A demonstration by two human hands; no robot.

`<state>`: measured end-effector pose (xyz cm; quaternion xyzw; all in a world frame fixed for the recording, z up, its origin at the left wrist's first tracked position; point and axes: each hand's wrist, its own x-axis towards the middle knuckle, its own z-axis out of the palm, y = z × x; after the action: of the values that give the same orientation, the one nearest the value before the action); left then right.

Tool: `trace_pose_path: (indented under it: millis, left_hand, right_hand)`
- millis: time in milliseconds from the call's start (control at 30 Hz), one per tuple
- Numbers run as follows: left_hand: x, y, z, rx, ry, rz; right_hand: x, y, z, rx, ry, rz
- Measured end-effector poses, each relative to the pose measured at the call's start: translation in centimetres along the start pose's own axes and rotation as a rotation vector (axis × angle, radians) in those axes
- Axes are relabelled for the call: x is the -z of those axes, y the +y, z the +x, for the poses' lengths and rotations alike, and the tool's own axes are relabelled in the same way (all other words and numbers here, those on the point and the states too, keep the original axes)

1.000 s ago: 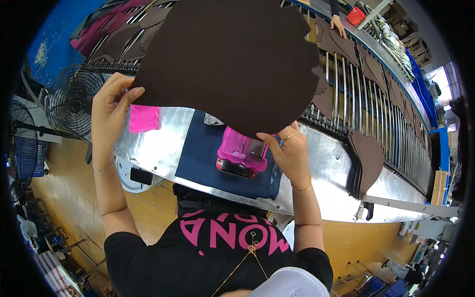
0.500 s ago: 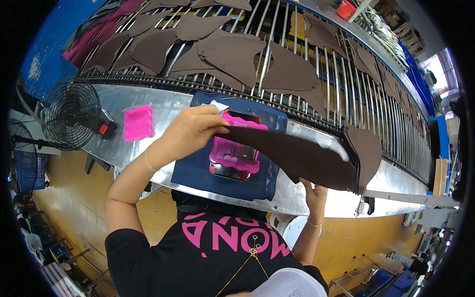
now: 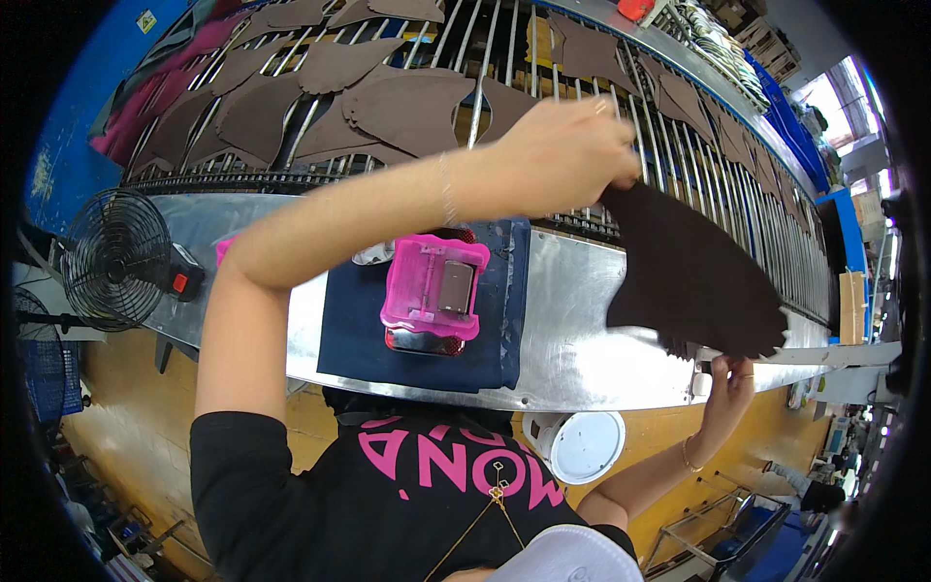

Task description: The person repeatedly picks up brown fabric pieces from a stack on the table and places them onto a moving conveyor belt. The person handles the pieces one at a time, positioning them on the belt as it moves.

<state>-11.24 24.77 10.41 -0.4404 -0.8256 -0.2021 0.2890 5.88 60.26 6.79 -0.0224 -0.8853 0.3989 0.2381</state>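
A dark brown cut panel point(image 3: 684, 262), curved and thin like leather or fabric, hangs tilted above the right part of the metal table. My left hand point(image 3: 572, 155) reaches across to the right, its fingers closed on the panel's upper corner. At the lower right edge, my right hand point(image 3: 727, 388) pinches the same panel. Jagged edges near there hint at more than one layer, but I cannot tell how many. Left of the panel stands a pink plastic basket point(image 3: 409, 281) with a small dark box point(image 3: 456, 286) in it.
The basket rests on a dark blue mat point(image 3: 354, 339) on the metal table point(image 3: 572, 330). Beyond runs a rack of metal rods point(image 3: 495, 48) carrying several brown panels point(image 3: 407, 107). A black fan point(image 3: 116, 262) stands left; a white bucket point(image 3: 587, 448) sits below the table edge.
Both hands have moved right with the brown panel, my left hand swinging across past the basket. The panel has turned steeper, and the basket is now uncovered.
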Motion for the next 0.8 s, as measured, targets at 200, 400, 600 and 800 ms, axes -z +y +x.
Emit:
trace_pose_path:
  millis: [200,400,600,800]
  left_hand:
    - [1.7,-1.9,6.2,-0.286,0.052,0.542]
    - [5.2,-3.5,5.3,-0.012,0.320,0.208]
    - [9.5,-5.6,-5.1,0.238,0.380,0.232]
    - [10.9,-4.9,-14.8,0.817,0.267,0.114]
  right_hand:
    - [-8.9,-3.0,7.1,0.272,-0.235,-0.303]
    - [-24.2,1.4,8.6,-0.410,-0.329,0.881]
    - [-36.1,3.6,13.4,-0.637,-0.331,1.136]
    - [-41.6,4.4,16.2,-0.832,-0.218,1.093]
